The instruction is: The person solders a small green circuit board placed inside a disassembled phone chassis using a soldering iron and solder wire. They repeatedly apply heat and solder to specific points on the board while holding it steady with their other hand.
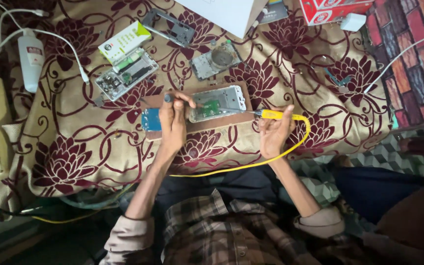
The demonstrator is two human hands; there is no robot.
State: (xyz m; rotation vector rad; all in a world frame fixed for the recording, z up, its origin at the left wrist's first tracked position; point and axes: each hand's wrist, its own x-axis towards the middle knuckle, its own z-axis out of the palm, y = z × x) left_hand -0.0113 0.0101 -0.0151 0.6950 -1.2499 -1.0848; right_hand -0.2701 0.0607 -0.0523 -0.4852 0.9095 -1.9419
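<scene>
A: What have I got in view from here?

B: An opened phone (218, 103) lying on a brown board (197, 122), roughly at the middle of the floral cloth (74, 157). Its long axis runs left to right, with the green circuit patch toward its left end.

A: And my hands?

B: Your left hand (172, 122) sits at the phone's left end, fingers closed together around a thin dark-tipped tool (169, 98), resting partly on the board. Your right hand (275, 130) is just off the phone's right end, clamped on a yellow soldering iron (273, 115) whose yellow cord (251, 164) loops back toward your lap.

A: Which way does the iron point?

B: Leftward, along the phone's long axis. The thin metal tip reaches in over the phone's right half toward the green patch. I can't tell whether it is touching.

A: So which hand is nearer the patch?

B: The left; it is right beside it. The right hand stays off the board's right edge.

A: Anything else about?

B: Other stripped phone frames (126, 73) toward the far left of the cloth, a white bottle (30, 56) at its left edge, a red box (334, 10) at the far right corner.
</scene>
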